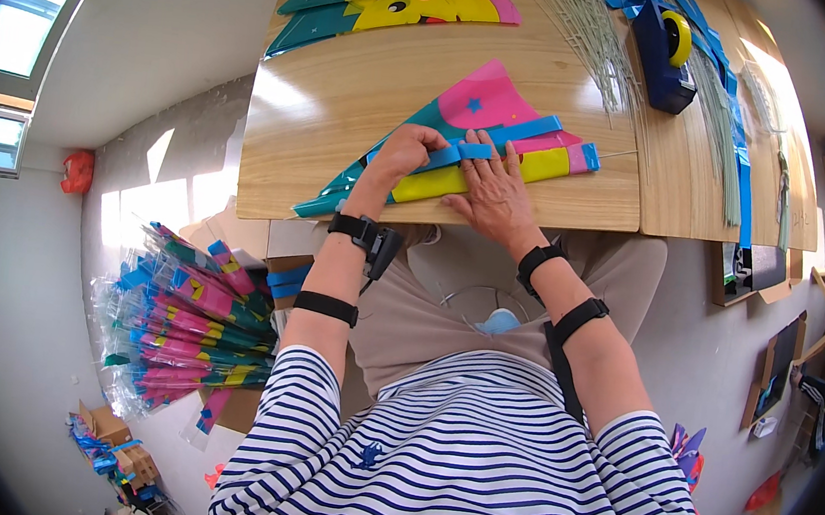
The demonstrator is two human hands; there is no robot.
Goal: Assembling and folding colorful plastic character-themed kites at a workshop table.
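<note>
Left hand: the left hand (pixel 406 148) is closed, the fingers curled down and pinching the near end of the blue strip (pixel 500 141), on top of the folded kite.
Right hand: the right hand (pixel 495 191) is open and flat, palm down, the fingers spread. It presses on the folded kite, and its fingertips touch the blue strip.
Hands together: the two hands are just beside each other, with only a small gap between them.
Folded kite: the folded kite (pixel 479 104) is teal, pink and yellow. It lies flat on the desk (pixel 349 100), near the front edge, and runs slanted from the front left toward the right side.
Blue strip: it lies along the kite, from the left hand up toward the right end of the kite.
Other kites: a stack of same-coloured kites (pixel 399 0) lies at the far left corner of the desk.
Thin sticks: a bundle of thin pale sticks (pixel 592 35) lies at the far edge, right of the stack.
Tape dispenser: a dark blue tape dispenser (pixel 665 53) with a yellow roll stands near the far right part of the desk.
Floor, left: a pile of kites in clear bags (pixel 190 320) lies beside the person's left arm, below the desk.
Wrists: both arms wear black straps (pixel 365 234).
</note>
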